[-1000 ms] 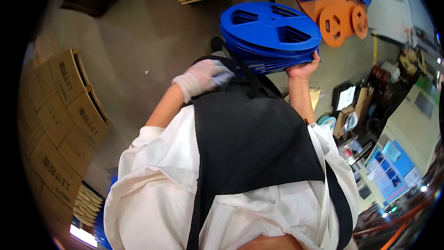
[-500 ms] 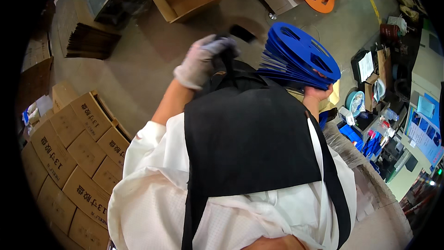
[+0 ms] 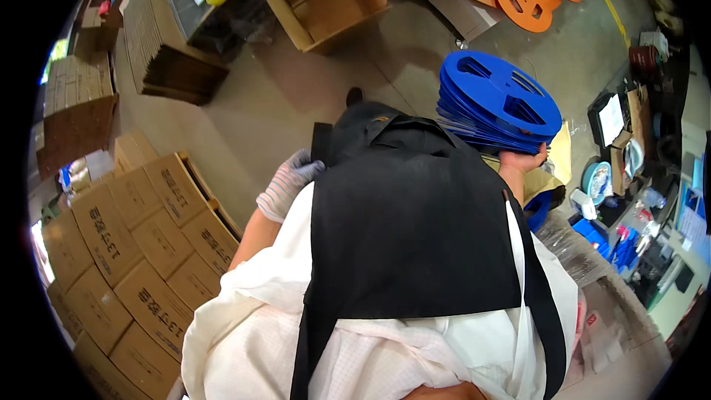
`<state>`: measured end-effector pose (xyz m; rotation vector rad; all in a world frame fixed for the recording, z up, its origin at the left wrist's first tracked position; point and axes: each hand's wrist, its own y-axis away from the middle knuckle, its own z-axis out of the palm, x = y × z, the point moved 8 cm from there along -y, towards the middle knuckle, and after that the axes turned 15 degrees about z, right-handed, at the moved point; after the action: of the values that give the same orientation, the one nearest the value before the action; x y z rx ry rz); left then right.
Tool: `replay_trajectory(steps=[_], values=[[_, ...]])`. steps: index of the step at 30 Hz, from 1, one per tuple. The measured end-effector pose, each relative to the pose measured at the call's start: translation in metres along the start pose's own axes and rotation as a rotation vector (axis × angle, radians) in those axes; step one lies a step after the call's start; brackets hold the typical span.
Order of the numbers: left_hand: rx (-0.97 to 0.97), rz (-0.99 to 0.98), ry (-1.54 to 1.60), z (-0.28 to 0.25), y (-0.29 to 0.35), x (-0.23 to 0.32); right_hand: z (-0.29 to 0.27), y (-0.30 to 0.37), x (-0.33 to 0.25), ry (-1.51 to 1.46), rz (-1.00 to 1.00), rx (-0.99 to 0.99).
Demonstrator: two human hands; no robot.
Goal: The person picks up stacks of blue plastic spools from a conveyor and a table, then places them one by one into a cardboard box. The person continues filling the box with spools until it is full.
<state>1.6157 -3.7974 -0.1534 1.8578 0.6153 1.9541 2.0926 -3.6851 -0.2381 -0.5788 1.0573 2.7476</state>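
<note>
A stack of flat blue plastic reels (image 3: 503, 96) with cut-out windows rests in my bare right hand (image 3: 524, 159), at the right of my body. The hand grips the stack's near lower edge; most of its fingers are hidden under the reels. My left hand (image 3: 291, 181), in a pale striped glove, is low at the left side of my black apron (image 3: 415, 237). Its fingertips are closed at the apron's edge, beside a black flap of cloth (image 3: 321, 142) that sticks out.
Stacked cardboard cartons (image 3: 141, 252) stand at the left on a pallet. Ahead are folded cardboard sheets (image 3: 167, 52), an open cardboard box (image 3: 326, 7) and orange reels (image 3: 523, 1). A cluttered bench (image 3: 629, 230) lies to the right; a yellow line (image 3: 613, 15) marks the floor.
My left hand has come down and back from in front of me, where it lifted black cloth, to the apron's left side. The right hand still holds the reels, now stacked closer together.
</note>
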Motion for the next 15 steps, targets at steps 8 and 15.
replay_trajectory(steps=[8,15], values=[[-0.335,0.065,-0.445,0.001,0.007,0.065,0.005,-0.013,0.023,-0.157,0.08,-0.127],[-0.398,0.087,-0.541,0.002,-0.017,0.081,0.0,-0.013,0.04,-0.27,0.06,-0.089]])
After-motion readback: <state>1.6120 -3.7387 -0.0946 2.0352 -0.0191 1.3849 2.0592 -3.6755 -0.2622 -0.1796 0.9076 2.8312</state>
